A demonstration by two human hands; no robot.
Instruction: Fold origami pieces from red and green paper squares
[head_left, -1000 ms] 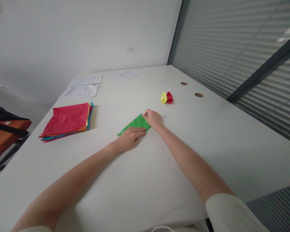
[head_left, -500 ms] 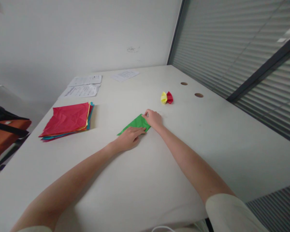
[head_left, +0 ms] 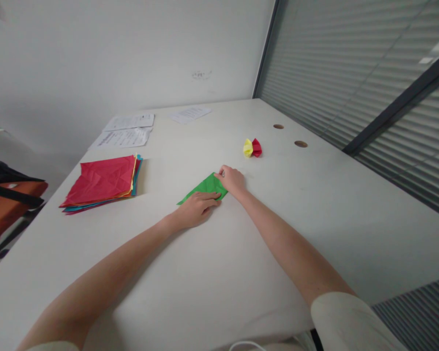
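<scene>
Hardly anything has moved since before. Our left hand (head_left: 194, 209) lies flat, fingers (head_left: 209, 196) stretched out, on the green paper (head_left: 207, 185) on the bench (head_left: 205, 273); our right hand (head_left: 233, 181) pinches its far corner. If our left hand slips, the paper could slide and crease crooked.

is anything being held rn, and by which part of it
The green paper seems pinched by its far corner in the right hand. The left hand lies flat over its near edge, not gripping.
</scene>
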